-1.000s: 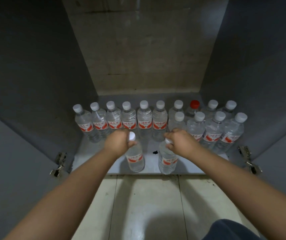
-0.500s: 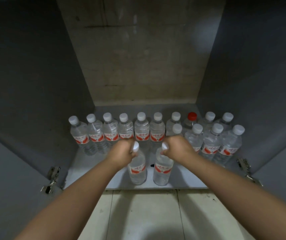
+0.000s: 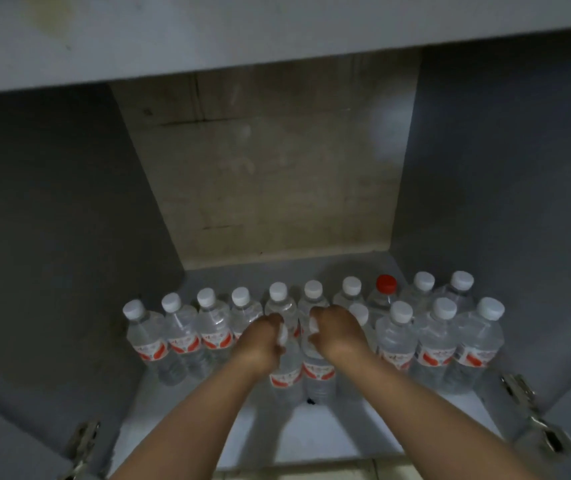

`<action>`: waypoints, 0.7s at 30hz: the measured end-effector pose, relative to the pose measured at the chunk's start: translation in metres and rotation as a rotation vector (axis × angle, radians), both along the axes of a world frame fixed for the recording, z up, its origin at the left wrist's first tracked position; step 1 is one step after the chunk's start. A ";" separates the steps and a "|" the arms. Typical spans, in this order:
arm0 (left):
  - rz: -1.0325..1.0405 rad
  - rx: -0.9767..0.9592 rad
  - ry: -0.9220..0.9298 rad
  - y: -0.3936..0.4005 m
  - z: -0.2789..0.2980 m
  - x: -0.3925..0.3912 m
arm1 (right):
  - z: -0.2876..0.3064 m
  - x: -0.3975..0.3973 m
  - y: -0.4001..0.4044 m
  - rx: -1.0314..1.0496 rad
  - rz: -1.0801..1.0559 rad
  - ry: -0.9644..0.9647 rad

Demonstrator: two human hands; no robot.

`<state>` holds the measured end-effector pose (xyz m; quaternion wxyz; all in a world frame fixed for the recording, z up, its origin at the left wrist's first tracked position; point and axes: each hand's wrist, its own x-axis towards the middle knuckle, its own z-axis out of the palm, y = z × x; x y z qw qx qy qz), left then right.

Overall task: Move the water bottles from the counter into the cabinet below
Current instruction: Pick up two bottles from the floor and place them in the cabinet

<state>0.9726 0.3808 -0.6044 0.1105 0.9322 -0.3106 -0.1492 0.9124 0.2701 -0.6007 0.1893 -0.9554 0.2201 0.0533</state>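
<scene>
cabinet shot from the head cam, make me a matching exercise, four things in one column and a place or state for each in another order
Things
1. red-capped bottle
2. left hand
3. right hand
4. door hinge

Places or states
A. grips the neck of the right bottle of the front pair
B. at the cabinet's lower right edge
C. back row, right of centre
D. grips the neck of the left bottle of the front pair

Pairs: 1-C, 2-D, 3-A, 4-B
</scene>
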 end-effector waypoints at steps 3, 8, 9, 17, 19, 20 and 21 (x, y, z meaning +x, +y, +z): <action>0.015 -0.019 0.015 -0.002 -0.001 0.004 | 0.002 0.004 0.000 0.009 -0.016 -0.014; 0.061 -0.064 0.007 -0.004 0.000 0.005 | -0.004 0.008 0.003 -0.006 -0.029 -0.025; 0.045 -0.062 0.012 -0.003 -0.001 0.006 | -0.006 0.008 0.003 -0.017 -0.020 -0.022; -0.024 -0.003 -0.040 0.019 0.008 -0.008 | 0.005 -0.021 0.004 -0.084 0.110 -0.032; -0.044 0.114 -0.137 0.028 0.022 -0.025 | 0.025 -0.041 0.008 -0.108 0.142 -0.046; -0.056 0.160 -0.154 0.032 0.031 -0.035 | 0.036 -0.051 0.010 -0.102 0.143 -0.059; -0.068 0.189 -0.154 0.035 0.040 -0.046 | 0.048 -0.061 0.012 -0.098 0.139 -0.074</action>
